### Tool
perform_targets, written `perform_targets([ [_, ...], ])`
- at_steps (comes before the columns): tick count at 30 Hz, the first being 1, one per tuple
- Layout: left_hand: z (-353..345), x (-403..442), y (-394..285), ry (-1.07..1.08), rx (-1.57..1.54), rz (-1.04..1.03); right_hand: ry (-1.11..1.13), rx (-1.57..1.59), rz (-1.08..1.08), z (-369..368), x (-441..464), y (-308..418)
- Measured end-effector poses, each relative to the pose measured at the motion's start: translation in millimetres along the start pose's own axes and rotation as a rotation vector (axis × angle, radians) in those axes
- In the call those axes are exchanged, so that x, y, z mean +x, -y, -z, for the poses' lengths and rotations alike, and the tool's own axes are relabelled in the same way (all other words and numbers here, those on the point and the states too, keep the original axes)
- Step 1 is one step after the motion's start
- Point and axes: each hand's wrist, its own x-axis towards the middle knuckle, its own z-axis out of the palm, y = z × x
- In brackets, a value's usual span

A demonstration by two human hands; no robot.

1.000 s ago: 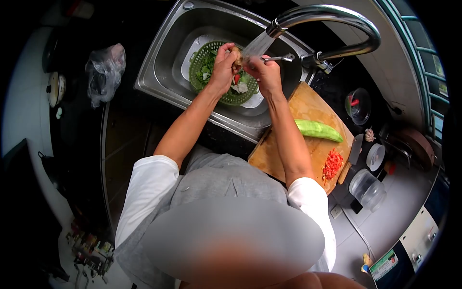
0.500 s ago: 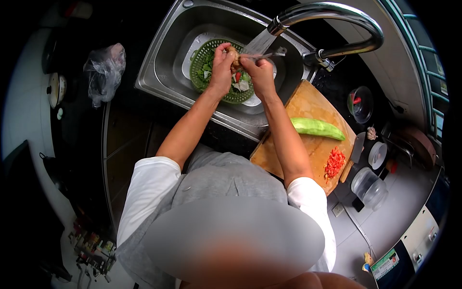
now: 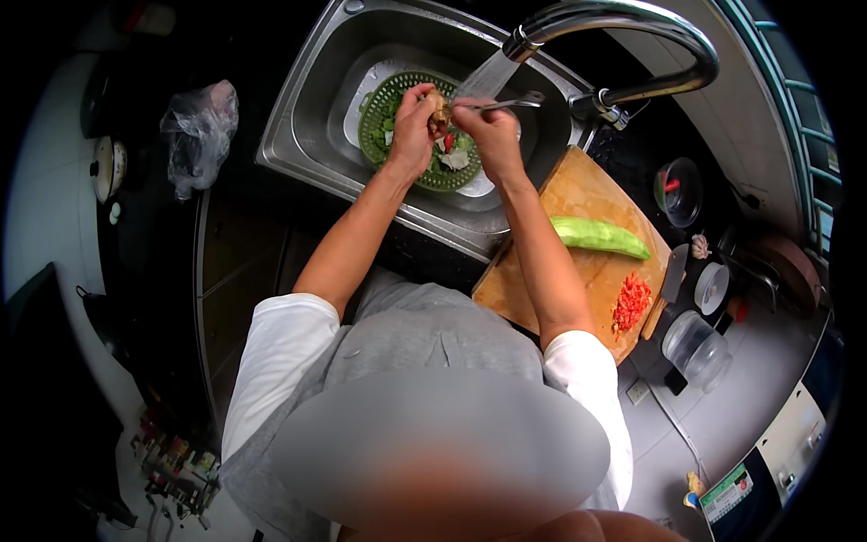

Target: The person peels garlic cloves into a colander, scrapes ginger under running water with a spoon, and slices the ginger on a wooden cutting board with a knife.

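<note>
One brown lump (image 3: pixel 439 110) (left hand (image 3: pixel 414 128) gripping it); right hand (image 3: pixel 493 137) grips a metal utensil (image 3: pixel 517 104).

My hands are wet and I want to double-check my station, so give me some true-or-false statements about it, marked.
1. The left hand holds a brown, knobbly piece. True.
2. The tap is turned off. False: water is running from it.
3. The green colander is in the sink. True.
4. The long green vegetable is in the colander. False: it lies on the cutting board.
5. The right hand is empty. False: it holds a metal utensil.
</note>
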Motion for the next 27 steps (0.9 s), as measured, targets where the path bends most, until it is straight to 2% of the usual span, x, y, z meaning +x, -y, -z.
perform_targets([
  [1, 0.4, 0.2, -0.4, 0.003, 0.001, 0.003, 0.058, -0.166, 0.057, 0.1, -1.4, -0.3],
  [2, 1.2, 1.0, -1.6, 0.017, 0.069, 0.034, 0.054, -0.166, 0.057, 1.7, -0.7, -1.3],
  [4, 2.5, 1.1, -3.3, 0.031, 0.139, 0.065, 0.051, -0.5, 0.318, 5.3, 1.9, -4.3],
  [5, 1.9, 1.1, -5.7, 0.035, 0.142, 0.106, 0.048, -0.389, 0.152, 3.2, -2.8, 2.9],
  [6, 1.6, 1.2, -7.6, 0.038, 0.144, 0.147, 0.048, -0.388, 0.154, 3.2, -3.5, 3.1],
  [8, 2.6, 2.9, -9.2, 0.049, 0.07, 0.174, -0.047, 0.184, -0.094, 3.8, -1.8, 3.3],
  [10, 4.4, 3.2, -9.5, 0.055, -0.003, 0.205, -0.028, 0.202, -0.111, 6.5, -0.3, 4.3],
  [13, 4.7, 2.1, -9.4, 0.074, -0.01, 0.222, 0.105, -0.183, 0.029, 6.0, -0.3, -0.9],
  [14, 4.4, 2.8, -9.2, 0.08, -0.004, 0.244, 0.102, -0.185, 0.03, 5.5, 0.2, 0.0],
  [16, 3.6, 3.1, -8.3, 0.085, 0.002, 0.268, 0.11, -0.664, 0.514, 4.6, 1.3, 2.8],
  [17, 3.4, 2.3, -7.9, 0.079, -0.005, 0.27, 0.088, -0.598, 0.417, 0.6, -2.1, 9.4],
  [18, 3.0, 2.1, -8.2, 0.073, -0.012, 0.271, 0.087, -0.597, 0.418, 2.2, -1.2, 4.0],
  [20, 2.8, 3.2, -9.1, 0.08, -0.05, 0.27, -0.036, -0.076, 0.06, 4.4, 2.4, -3.7],
  [21, 3.5, 2.7, -8.7, 0.084, -0.088, 0.274, -0.065, 0.124, -0.009, 7.9, 2.0, 0.4],
  [26, 11.1, 4.3, -6.8, 0.128, -0.121, 0.298, -0.046, 0.148, -0.036, 12.5, -0.8, 5.8],
  [27, 10.6, 3.8, -6.5, 0.149, -0.11, 0.302, 0.016, 0.028, -0.035, 8.9, -2.4, 7.2],
])
